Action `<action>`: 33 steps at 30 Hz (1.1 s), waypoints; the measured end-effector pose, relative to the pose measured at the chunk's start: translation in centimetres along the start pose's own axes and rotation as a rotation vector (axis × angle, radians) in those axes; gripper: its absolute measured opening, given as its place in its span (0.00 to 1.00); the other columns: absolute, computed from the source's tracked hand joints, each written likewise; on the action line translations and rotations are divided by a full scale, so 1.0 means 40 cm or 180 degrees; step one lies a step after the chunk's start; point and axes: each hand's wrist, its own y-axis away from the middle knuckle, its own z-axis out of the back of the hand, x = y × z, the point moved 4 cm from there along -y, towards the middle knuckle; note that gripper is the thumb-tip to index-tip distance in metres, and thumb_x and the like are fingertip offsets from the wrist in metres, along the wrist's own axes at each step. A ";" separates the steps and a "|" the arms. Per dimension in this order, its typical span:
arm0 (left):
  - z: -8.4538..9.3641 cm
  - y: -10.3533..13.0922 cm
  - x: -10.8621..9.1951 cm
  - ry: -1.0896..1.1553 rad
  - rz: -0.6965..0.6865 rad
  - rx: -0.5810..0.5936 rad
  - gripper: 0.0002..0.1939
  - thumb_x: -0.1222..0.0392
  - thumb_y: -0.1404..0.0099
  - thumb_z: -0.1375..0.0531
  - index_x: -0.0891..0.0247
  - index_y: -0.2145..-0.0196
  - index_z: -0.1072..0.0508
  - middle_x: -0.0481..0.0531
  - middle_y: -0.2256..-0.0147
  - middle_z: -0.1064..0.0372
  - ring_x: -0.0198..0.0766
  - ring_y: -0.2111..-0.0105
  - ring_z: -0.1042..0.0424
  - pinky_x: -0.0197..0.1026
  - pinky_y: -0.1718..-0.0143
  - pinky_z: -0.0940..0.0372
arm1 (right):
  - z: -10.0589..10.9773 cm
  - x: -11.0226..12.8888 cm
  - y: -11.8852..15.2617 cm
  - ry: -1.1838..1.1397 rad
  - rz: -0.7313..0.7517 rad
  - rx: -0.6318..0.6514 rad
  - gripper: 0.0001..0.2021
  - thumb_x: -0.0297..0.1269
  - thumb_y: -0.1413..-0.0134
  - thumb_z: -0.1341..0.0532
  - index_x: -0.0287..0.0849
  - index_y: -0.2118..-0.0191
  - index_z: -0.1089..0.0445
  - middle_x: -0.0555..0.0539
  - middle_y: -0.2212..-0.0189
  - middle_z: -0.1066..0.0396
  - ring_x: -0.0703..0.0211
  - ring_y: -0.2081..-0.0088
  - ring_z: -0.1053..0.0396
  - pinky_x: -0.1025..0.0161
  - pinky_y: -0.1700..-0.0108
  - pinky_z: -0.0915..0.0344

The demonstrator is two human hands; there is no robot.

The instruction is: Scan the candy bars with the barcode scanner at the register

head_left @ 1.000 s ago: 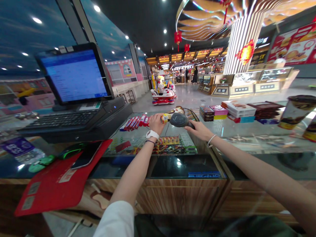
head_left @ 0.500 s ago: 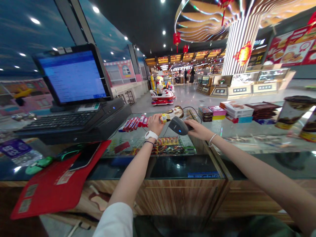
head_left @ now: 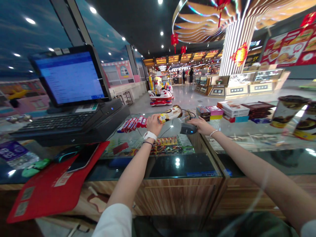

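My left hand [head_left: 153,124], with a white watch on its wrist, is closed on a yellow, white and brown package [head_left: 170,114] that lies tilted above the glass counter. My right hand [head_left: 202,125] grips a dark grey barcode scanner [head_left: 188,128], whose head points left and shows a small blue light. A gap separates scanner and package. Beside my left hand, several red-wrapped snack bars [head_left: 132,124] lie in a row on the glass. Small packets [head_left: 168,144] show through the glass below my hands.
A monitor [head_left: 70,77] and keyboard [head_left: 54,123] stand at left. A phone [head_left: 83,158] rests on a red mat [head_left: 54,197]. Stacked boxes [head_left: 233,110] and large cups [head_left: 288,112] line the right side. Beyond the counter is a ride-on car [head_left: 161,96].
My right hand has moved right with the scanner, which has turned and drawn away from the package. My left hand keeps its hold on the package. The view has shifted slightly.
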 end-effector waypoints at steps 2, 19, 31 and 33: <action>-0.002 0.000 -0.001 0.0040 -0.0016 -0.0016 0.23 0.65 0.46 0.31 0.58 0.52 0.29 0.56 0.50 0.27 0.53 0.47 0.31 0.53 0.42 0.43 | -0.002 -0.026 0.006 0.0032 -0.0073 0.0004 0.35 0.19 0.59 0.45 0.47 0.43 0.29 0.42 0.42 0.29 0.41 0.38 0.36 0.30 0.35 0.53; 0.003 0.000 -0.020 0.0185 -0.0148 -0.0226 0.24 0.65 0.48 0.28 0.58 0.55 0.29 0.56 0.53 0.26 0.52 0.49 0.30 0.54 0.43 0.41 | 0.020 -0.064 -0.010 -0.1295 -0.0825 -0.0817 0.28 0.18 0.65 0.45 0.44 0.55 0.25 0.45 0.56 0.22 0.51 0.53 0.25 0.50 0.45 0.30; -0.047 0.004 -0.054 0.2335 0.0732 -0.0206 0.27 0.62 0.55 0.26 0.62 0.58 0.31 0.54 0.55 0.26 0.44 0.56 0.24 0.49 0.53 0.30 | 0.031 0.053 -0.035 -0.1976 -0.1094 -0.1544 0.13 0.38 0.53 0.33 0.43 0.60 0.30 0.44 0.60 0.25 0.52 0.59 0.25 0.46 0.49 0.29; -0.057 0.005 -0.056 0.2608 0.0899 -0.0206 0.27 0.61 0.56 0.26 0.63 0.60 0.31 0.55 0.57 0.26 0.44 0.57 0.24 0.49 0.52 0.30 | 0.019 0.043 -0.038 -0.2326 -0.1220 -0.1552 0.15 0.40 0.53 0.32 0.43 0.59 0.30 0.44 0.60 0.24 0.52 0.59 0.25 0.45 0.48 0.29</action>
